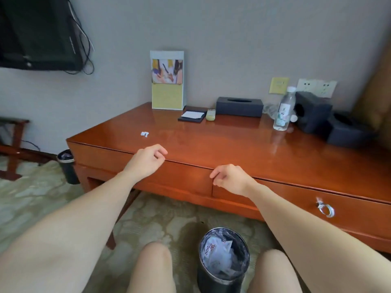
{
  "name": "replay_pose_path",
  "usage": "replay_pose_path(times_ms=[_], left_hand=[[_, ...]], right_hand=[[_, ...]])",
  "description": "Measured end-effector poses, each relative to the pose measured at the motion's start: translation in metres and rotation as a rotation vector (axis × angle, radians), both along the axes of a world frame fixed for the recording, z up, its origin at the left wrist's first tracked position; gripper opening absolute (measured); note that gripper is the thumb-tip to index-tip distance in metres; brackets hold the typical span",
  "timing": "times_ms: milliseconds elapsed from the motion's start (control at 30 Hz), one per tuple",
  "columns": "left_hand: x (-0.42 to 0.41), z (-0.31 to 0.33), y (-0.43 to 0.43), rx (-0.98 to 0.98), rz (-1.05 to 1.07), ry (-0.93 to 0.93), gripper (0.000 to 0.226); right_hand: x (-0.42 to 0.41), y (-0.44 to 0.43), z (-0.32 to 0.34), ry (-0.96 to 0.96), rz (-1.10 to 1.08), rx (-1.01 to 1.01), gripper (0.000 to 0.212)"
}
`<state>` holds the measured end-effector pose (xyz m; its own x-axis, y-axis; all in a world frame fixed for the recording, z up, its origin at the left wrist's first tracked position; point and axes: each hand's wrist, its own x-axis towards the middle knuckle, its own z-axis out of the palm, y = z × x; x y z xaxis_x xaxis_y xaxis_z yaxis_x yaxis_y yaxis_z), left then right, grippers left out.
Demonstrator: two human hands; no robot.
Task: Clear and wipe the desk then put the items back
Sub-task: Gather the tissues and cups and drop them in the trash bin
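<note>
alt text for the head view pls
A person's left hand and right hand hover empty, fingers loosely curled, at the front edge of a wooden desk. On it: a paper scrap, water bottle, tissue box and standing card; a lined bin stands on the floor.

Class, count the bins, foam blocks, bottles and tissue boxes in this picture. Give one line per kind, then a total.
Bins: 2
Foam blocks: 2
Bottles: 1
Tissue boxes: 1
Total: 6
</note>
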<state>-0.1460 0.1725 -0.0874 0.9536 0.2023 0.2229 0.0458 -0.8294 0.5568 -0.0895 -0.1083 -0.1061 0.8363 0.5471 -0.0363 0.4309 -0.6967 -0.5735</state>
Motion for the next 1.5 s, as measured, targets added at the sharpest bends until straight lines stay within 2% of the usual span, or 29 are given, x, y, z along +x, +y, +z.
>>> replay_pose_path(times_ms=[100, 200, 500, 633, 833, 1233, 1500], left_hand=[[0.031, 0.018, 0.015, 0.030, 0.063, -0.042, 0.027], [0.064, 0.023, 0.031, 0.102, 0.114, 0.017, 0.041], [0.158, 0.014, 0.070, 0.139, 0.132, 0.219, 0.057], [0.182, -0.001, 0.070, 0.227, 0.144, 0.251, 0.046], [0.179, -0.001, 0.059, 0.169, 0.242, 0.034, 0.033], [0.140, 0.029, -0.051, 0.018, -0.168, 0.050, 0.013], [0.095, 0.033, -0.110, 0.015, -0.269, 0.024, 0.008]], right_hand=[[0.017, -0.012, 0.028, 0.015, -0.068, 0.104, 0.018], [0.042, -0.024, 0.047, -0.025, -0.184, 0.175, 0.015], [0.112, -0.051, 0.049, -0.050, -0.396, 0.021, 0.020], [0.130, -0.048, 0.042, -0.046, -0.420, -0.013, 0.021], [0.139, -0.034, 0.037, -0.087, -0.439, -0.041, 0.023], [0.093, -0.019, 0.050, -0.112, -0.375, -0.061, 0.019], [0.041, -0.036, 0.054, -0.139, -0.373, -0.056, 0.021]])
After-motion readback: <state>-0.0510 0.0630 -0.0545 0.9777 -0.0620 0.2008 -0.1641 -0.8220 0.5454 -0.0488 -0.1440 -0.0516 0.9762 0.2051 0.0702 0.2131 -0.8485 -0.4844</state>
